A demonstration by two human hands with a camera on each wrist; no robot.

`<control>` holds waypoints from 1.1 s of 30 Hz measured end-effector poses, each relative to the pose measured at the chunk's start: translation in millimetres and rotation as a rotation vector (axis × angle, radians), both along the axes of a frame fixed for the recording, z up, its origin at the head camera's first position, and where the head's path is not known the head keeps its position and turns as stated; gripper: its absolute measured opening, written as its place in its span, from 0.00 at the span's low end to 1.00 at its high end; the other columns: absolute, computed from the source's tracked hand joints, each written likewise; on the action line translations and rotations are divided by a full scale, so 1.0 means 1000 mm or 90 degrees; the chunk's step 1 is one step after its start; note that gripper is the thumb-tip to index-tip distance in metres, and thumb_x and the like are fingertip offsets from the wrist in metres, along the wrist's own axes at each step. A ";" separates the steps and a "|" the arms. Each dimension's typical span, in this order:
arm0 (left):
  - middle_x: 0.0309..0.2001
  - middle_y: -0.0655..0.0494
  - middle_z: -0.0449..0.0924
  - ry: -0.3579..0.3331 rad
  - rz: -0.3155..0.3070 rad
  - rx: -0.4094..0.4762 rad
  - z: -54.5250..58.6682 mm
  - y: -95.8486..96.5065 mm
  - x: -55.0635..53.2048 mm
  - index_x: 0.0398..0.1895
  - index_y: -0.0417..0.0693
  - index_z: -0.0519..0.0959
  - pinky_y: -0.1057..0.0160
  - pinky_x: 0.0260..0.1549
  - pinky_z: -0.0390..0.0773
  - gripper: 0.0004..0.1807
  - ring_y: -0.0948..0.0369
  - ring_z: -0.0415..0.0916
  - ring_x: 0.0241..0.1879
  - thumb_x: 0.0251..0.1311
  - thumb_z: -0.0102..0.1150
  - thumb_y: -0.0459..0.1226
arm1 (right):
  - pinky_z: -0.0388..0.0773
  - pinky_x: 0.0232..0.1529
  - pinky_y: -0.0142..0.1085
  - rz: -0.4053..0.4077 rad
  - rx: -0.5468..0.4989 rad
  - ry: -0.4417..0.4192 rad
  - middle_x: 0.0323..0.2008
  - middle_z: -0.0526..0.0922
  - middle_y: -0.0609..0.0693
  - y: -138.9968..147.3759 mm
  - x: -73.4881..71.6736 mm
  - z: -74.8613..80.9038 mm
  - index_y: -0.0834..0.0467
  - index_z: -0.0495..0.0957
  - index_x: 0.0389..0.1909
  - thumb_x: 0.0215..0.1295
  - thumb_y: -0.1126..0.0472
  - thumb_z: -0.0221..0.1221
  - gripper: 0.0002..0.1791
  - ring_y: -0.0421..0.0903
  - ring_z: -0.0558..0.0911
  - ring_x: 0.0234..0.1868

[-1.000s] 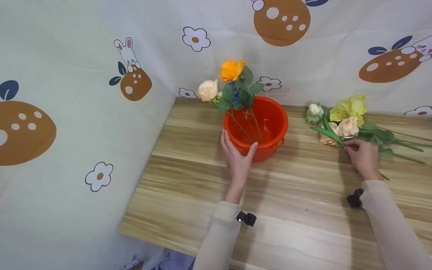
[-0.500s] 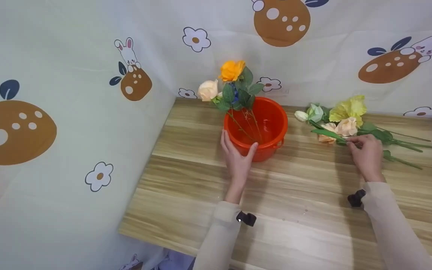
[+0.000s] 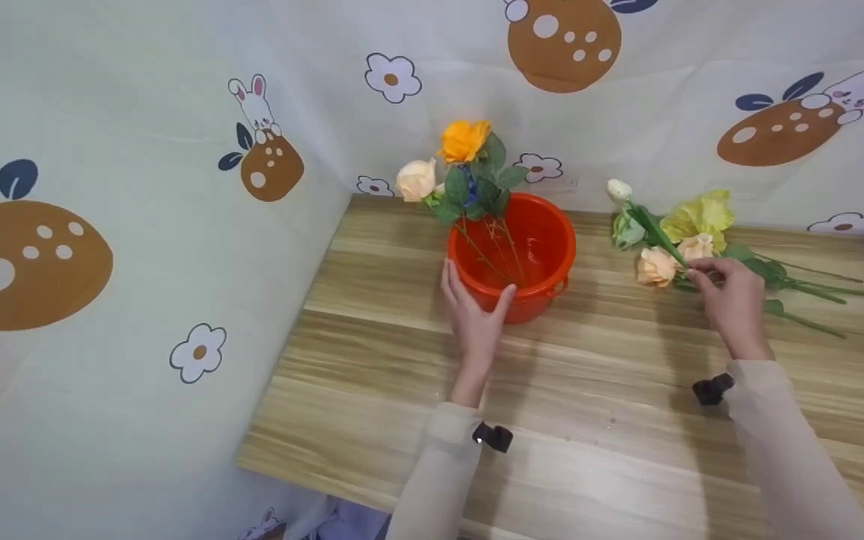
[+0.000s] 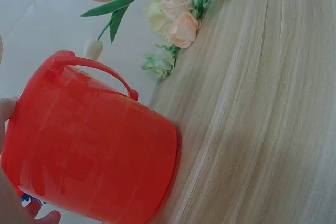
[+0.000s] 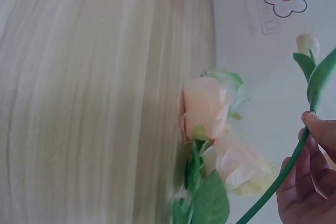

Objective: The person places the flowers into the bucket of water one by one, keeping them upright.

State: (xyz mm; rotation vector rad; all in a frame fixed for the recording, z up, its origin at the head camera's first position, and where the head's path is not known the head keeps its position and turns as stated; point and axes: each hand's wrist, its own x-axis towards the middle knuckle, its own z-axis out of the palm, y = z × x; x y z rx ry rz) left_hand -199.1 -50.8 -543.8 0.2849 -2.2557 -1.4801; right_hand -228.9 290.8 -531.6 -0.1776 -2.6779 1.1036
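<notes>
My left hand holds the near left side of a red plastic bucket, thumb and fingers spread round its wall. In the bucket stand an orange rose, a pale peach rose and a blue flower, leaning left over the rim. My right hand pinches the green stem of a white tulip between thumb and fingers, below its leaves. The tulip is raised above the other flowers, bloom pointing up and left. The right wrist view shows its stem crossing the hand.
Beneath and beside the right hand lie peach roses, a yellow flower and a pale green flower, stems pointing right. They rest on a wood-grain table against a printed wall cloth.
The right hand has lifted the white tulip from among the lying flowers, its bloom swinging up towards the wall. The left hand and bucket have stayed put.
</notes>
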 end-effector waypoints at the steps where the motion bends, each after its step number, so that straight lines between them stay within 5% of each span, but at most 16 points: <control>1: 0.78 0.48 0.49 0.000 0.000 0.001 0.000 0.000 0.000 0.79 0.42 0.49 0.52 0.74 0.61 0.58 0.50 0.55 0.76 0.52 0.74 0.51 | 0.66 0.27 0.20 -0.002 -0.004 0.003 0.44 0.84 0.58 -0.001 0.000 0.002 0.59 0.85 0.47 0.70 0.56 0.60 0.13 0.19 0.68 0.29; 17: 0.77 0.46 0.51 0.006 0.015 -0.014 0.003 0.001 0.001 0.77 0.40 0.51 0.49 0.72 0.63 0.57 0.49 0.56 0.75 0.52 0.74 0.51 | 0.67 0.34 0.14 0.006 -0.051 0.112 0.40 0.85 0.53 -0.027 -0.007 0.034 0.62 0.86 0.43 0.66 0.60 0.64 0.10 0.16 0.72 0.33; 26: 0.78 0.48 0.50 -0.013 0.008 -0.002 0.003 0.001 0.001 0.78 0.42 0.49 0.50 0.73 0.63 0.58 0.50 0.56 0.76 0.52 0.73 0.51 | 0.70 0.36 0.14 0.033 -0.097 0.144 0.31 0.75 0.24 -0.043 -0.013 0.051 0.63 0.85 0.43 0.67 0.60 0.63 0.11 0.19 0.74 0.33; 33: 0.78 0.47 0.49 -0.016 0.007 -0.002 0.004 0.000 0.001 0.78 0.42 0.49 0.50 0.72 0.63 0.58 0.49 0.56 0.76 0.52 0.73 0.52 | 0.71 0.38 0.14 0.055 -0.105 0.178 0.32 0.79 0.31 -0.059 -0.018 0.064 0.63 0.86 0.42 0.66 0.60 0.64 0.10 0.20 0.75 0.33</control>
